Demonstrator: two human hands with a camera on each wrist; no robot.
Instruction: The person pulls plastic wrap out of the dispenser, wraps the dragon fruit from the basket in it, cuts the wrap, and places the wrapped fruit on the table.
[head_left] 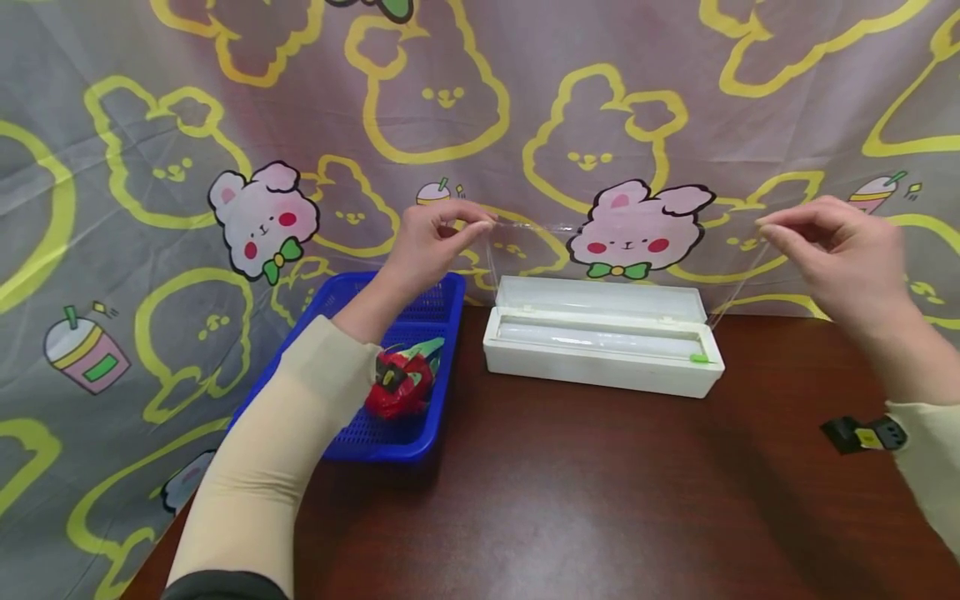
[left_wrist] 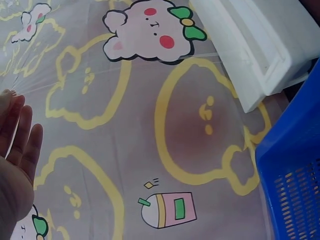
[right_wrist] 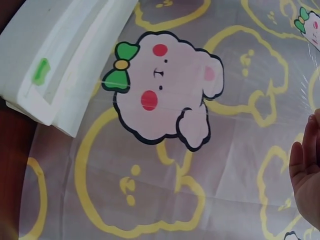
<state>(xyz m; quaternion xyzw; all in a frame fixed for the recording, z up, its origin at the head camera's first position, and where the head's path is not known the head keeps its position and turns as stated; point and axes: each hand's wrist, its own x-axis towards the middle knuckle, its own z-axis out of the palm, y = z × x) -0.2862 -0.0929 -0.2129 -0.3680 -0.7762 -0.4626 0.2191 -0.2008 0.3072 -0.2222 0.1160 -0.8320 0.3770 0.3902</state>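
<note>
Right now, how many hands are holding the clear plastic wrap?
2. In the head view, the left hand pinches the wrap up and left of the white box; the right hand pinches it up and right.

a blue perforated basket (head_left: pixel 397 451) sits toward the back left corner of the dark brown table (head_left: pixel 570 483), with a red-and-green bundle (head_left: pixel 401 402) near its right edge. along the table's back edge hangs a rabbit-print cloth (head_left: pixel 517 42).
</note>
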